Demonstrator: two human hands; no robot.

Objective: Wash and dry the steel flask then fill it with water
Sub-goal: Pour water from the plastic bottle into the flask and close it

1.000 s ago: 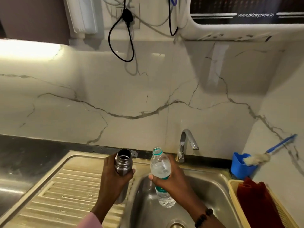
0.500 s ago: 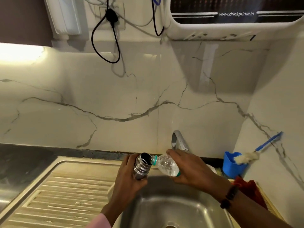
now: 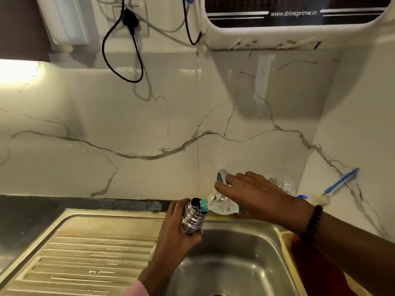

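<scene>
My left hand [image 3: 174,238] grips the steel flask [image 3: 193,217] by its lower body, holding it tilted a little to the right over the sink basin [image 3: 230,265]. Its mouth is uncapped. My right hand [image 3: 256,197] holds a clear plastic water bottle [image 3: 222,205] tipped down to the left, bottom raised behind my hand. The bottle's green-ringed neck rests at the flask's mouth. The tap [image 3: 221,175] is mostly hidden behind my right hand.
A ribbed steel draining board [image 3: 89,257] lies left of the basin. A yellow basket [image 3: 287,253] with a red cloth sits at the right. A blue-handled brush [image 3: 339,182] leans on the right wall. A water purifier [image 3: 295,20] and black cables hang above.
The bottle went from upright to tipped, its neck now at the flask's mouth. Both hands rose from the basin toward the back wall, and the bottle's bottom lifted higher.
</scene>
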